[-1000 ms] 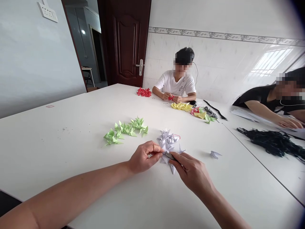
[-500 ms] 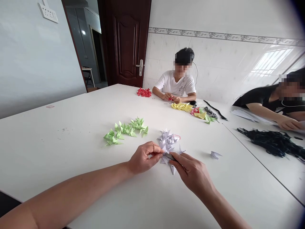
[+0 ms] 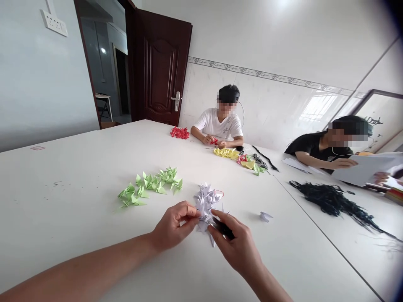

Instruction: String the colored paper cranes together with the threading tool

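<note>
White folded paper pieces lie in a cluster on the table, partly behind my hands. My left hand is closed in a pinch at the near left edge of that cluster; what is between its fingertips is too small to make out. A dark, slim tool rests in my right hand, its tip hidden near the white paper. A single white folded piece lies apart to the right. Green folded paper pieces form a curved row to the left.
Across the white table, a person in white handles a red piece beside red and yellow pieces. At right, a person in black holds papers near a heap of black cords.
The view has tilted up and turned right. My right hand has opened slightly around the dark tool, showing more of it. The person in black now has a sheet raised.
</note>
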The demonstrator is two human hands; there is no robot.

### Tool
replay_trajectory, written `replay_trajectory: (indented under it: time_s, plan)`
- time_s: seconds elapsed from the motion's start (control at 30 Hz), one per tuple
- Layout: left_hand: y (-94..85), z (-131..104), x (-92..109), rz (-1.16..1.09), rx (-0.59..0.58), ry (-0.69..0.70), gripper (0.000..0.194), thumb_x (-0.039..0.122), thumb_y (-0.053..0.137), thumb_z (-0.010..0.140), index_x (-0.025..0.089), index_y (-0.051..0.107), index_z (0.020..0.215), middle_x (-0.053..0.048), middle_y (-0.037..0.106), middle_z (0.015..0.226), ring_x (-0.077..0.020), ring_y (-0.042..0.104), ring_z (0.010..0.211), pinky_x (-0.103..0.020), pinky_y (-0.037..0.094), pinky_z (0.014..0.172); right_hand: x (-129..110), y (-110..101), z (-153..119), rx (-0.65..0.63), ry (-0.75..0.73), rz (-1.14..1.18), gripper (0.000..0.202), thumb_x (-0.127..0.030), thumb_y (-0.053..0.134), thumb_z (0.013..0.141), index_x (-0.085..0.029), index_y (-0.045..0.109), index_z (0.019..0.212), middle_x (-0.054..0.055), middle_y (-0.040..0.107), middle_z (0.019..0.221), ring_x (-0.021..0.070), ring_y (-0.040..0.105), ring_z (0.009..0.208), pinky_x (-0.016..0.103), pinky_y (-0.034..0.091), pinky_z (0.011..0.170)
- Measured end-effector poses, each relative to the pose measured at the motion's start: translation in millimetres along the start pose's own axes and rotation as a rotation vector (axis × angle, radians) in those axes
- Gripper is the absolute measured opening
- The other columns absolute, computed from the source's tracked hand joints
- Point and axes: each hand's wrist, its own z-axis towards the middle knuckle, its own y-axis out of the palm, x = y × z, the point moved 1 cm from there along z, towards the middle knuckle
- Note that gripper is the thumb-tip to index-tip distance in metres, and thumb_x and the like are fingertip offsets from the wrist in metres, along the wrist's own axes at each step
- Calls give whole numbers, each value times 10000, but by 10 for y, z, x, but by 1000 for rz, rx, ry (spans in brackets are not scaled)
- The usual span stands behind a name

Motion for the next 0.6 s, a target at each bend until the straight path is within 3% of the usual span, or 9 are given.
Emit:
replay_trajectory:
  time_s: [0.13, 0.3, 0.43, 0.5, 0.6]
  plan:
    - [37, -40, -17, 17, -54, 58, 138, 182, 535, 784, 137, 635, 868, -70, 567, 848, -143, 588, 750, -257, 507, 651, -1, 49, -19, -50, -53, 7, 135, -218, 522, 792, -184, 628, 868, 19, 567, 726, 111, 495, 578, 196, 404, 506]
    - [51, -53, -20, 41, -94, 116, 153, 169, 525, 793, 142, 625, 906, -78, 586, 873, -143, 597, 771, -250, 511, 656, 45, 33, 1, -83, 9, -65, 132, -243, 485, 766, -193, 602, 729, 0, 528, 637, 115, 459, 547, 198, 375, 479]
    - [-73, 4, -58, 191, -2, 190, 188, 118, 479, 795, 153, 608, 928, -80, 590, 937, -134, 581, 801, -247, 496, 688, 367, -247, 108, 59, 169, -209, 236, -351, 473, 729, -198, 631, 814, 21, 607, 740, 141, 530, 615, 227, 419, 571]
    - [-161, 46, -95, 285, 22, 153, 245, 74, 443, 773, 162, 608, 932, -77, 590, 948, -142, 573, 832, -237, 486, 672, 606, -457, 150, 162, 285, -301, 280, -384, 487, 692, -184, 634, 823, 54, 630, 799, 174, 540, 640, 267, 414, 588]
    - [-253, 92, -135, 376, -38, 40, 339, 31, 440, 703, 183, 611, 953, -63, 591, 982, -155, 561, 884, -230, 478, 680, 911, -727, 155, 242, 454, -429, 285, -414, 492, 681, -183, 635, 768, 71, 628, 723, 200, 522, 608, 279, 378, 521]
